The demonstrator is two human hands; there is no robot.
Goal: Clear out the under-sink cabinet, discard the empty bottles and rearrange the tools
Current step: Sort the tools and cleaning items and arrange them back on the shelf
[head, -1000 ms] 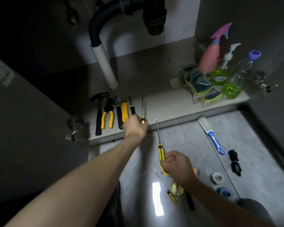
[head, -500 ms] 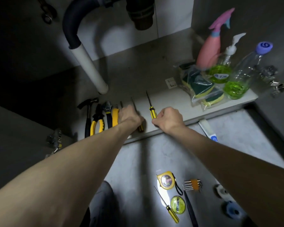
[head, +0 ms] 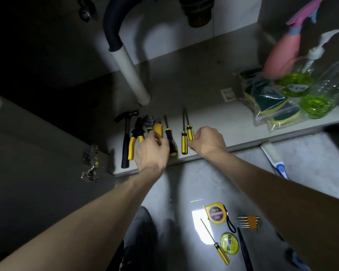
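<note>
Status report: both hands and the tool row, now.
Left hand fingers on the yellow-handled tool in the row. Right hand pinching a yellow-and-black screwdriver beside its twin. Tape measure and small screwdriver on floor.

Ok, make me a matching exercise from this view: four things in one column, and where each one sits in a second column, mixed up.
Things:
1. black-handled claw hammer
2. yellow round tape measure
3. green-and-yellow sponges in clear wrap
4. yellow-and-black striped screwdriver

Places:
A. on the floor, near the bright reflection
B. right part of the cabinet shelf, beside the bottles
C. left end of the tool row
D. pinched by the right hand

Pairs: 1-C, 2-A, 3-B, 4-D
</note>
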